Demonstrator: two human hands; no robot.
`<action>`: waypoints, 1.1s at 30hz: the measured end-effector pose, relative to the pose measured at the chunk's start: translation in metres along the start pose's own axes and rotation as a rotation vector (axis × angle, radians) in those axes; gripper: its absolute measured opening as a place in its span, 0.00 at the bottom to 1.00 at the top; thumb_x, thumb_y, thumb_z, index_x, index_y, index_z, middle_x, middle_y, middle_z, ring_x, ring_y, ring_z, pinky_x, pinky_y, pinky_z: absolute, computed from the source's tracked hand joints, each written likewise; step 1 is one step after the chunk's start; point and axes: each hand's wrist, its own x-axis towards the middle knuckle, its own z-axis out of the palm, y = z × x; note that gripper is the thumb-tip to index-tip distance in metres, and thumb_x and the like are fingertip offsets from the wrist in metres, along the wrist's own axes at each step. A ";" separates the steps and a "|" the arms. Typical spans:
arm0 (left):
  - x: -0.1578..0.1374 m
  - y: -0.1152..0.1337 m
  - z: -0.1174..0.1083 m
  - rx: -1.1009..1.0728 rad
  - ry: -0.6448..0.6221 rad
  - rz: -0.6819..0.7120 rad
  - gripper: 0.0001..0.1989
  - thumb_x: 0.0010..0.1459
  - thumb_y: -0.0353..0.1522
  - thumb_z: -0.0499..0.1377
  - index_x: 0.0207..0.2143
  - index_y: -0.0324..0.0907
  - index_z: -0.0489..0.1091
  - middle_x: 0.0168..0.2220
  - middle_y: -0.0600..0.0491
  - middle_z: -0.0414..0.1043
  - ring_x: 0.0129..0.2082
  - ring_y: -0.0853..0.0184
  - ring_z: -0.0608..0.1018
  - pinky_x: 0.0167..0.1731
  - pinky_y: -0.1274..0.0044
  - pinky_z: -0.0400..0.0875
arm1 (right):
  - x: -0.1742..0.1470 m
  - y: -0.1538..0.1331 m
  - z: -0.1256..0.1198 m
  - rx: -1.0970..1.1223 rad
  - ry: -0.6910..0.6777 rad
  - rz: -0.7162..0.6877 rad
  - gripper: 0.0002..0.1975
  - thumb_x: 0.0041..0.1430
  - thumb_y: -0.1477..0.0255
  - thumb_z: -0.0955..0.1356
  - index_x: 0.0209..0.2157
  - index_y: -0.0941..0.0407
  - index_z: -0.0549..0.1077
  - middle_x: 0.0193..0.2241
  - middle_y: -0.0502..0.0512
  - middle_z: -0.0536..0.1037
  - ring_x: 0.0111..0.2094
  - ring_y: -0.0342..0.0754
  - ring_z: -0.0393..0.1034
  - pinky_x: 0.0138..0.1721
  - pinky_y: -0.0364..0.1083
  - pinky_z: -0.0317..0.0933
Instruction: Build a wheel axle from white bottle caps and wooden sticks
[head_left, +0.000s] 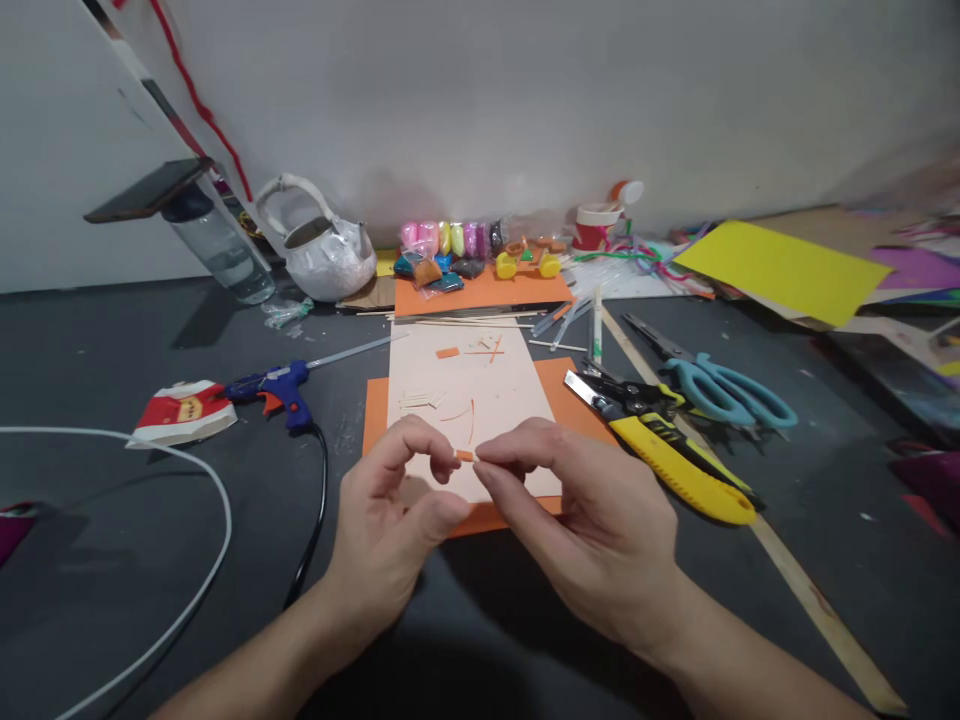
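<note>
A tiny orange strip (pixel 465 456), apparently of paper, is pinched by its right end between the thumb and forefinger of my right hand (pixel 596 515). My left hand (pixel 394 505) is half curled, its thumb held apart from the forefinger, whose tip meets or nearly meets the strip's left end. Beneath both hands lies a pale sheet (pixel 480 400) on top of an orange sheet (pixel 376 415). Thin orange slivers (pixel 471 420), a small orange rectangle (pixel 448 352) and several short pale sticks (pixel 420 400) rest on the pale sheet.
A blue glue gun (pixel 281 390) lies left with its black cord. To the right are a yellow utility knife (pixel 660 460), blue-handled scissors (pixel 731 390) and a wooden strip (pixel 817 610). Behind stand a silvery kettle-shaped pot (pixel 330 260), clay packets (pixel 454 240) and a bottle (pixel 225 250).
</note>
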 end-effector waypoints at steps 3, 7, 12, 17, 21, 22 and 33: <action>0.001 0.009 0.006 0.100 0.031 0.024 0.09 0.62 0.39 0.64 0.31 0.45 0.72 0.28 0.56 0.68 0.31 0.70 0.70 0.31 0.81 0.66 | -0.001 -0.002 -0.001 -0.067 -0.020 -0.068 0.04 0.66 0.80 0.67 0.36 0.60 0.74 0.29 0.49 0.77 0.29 0.38 0.69 0.33 0.38 0.62; 0.000 0.011 0.005 0.192 0.036 0.089 0.06 0.65 0.32 0.61 0.32 0.45 0.72 0.28 0.57 0.71 0.29 0.72 0.72 0.30 0.82 0.67 | -0.003 -0.005 -0.001 -0.085 -0.013 -0.095 0.04 0.65 0.80 0.67 0.36 0.61 0.74 0.29 0.48 0.76 0.29 0.37 0.68 0.33 0.37 0.61; 0.000 0.003 -0.003 0.298 -0.008 0.225 0.05 0.65 0.27 0.60 0.35 0.44 0.73 0.29 0.56 0.73 0.30 0.71 0.74 0.32 0.80 0.68 | -0.001 -0.006 0.001 -0.009 -0.018 0.033 0.04 0.63 0.81 0.68 0.34 0.60 0.75 0.27 0.45 0.75 0.27 0.34 0.68 0.31 0.34 0.60; 0.003 -0.003 -0.012 0.434 -0.098 0.366 0.07 0.66 0.24 0.55 0.40 0.42 0.72 0.32 0.54 0.72 0.33 0.70 0.73 0.34 0.77 0.67 | 0.001 -0.006 0.002 0.106 -0.018 0.155 0.05 0.63 0.81 0.69 0.34 0.60 0.76 0.26 0.44 0.76 0.25 0.34 0.68 0.29 0.33 0.61; 0.001 -0.006 -0.018 0.432 -0.010 0.341 0.09 0.68 0.26 0.52 0.35 0.42 0.70 0.29 0.55 0.69 0.30 0.70 0.71 0.32 0.76 0.65 | 0.002 -0.005 0.003 0.122 -0.017 0.218 0.06 0.62 0.81 0.69 0.32 0.59 0.76 0.25 0.45 0.76 0.25 0.35 0.69 0.27 0.33 0.62; 0.001 -0.007 -0.018 0.416 0.014 0.319 0.09 0.69 0.28 0.52 0.35 0.42 0.70 0.30 0.54 0.68 0.30 0.69 0.71 0.32 0.76 0.65 | 0.002 -0.005 0.003 0.109 -0.016 0.207 0.06 0.62 0.81 0.69 0.32 0.59 0.76 0.25 0.45 0.76 0.25 0.35 0.69 0.27 0.33 0.61; -0.002 -0.005 -0.010 0.250 0.000 0.197 0.06 0.62 0.25 0.62 0.35 0.45 0.75 0.29 0.55 0.75 0.32 0.70 0.76 0.31 0.79 0.69 | 0.000 -0.003 0.005 -0.038 -0.081 0.083 0.06 0.64 0.79 0.68 0.33 0.58 0.75 0.25 0.48 0.77 0.25 0.39 0.69 0.28 0.38 0.60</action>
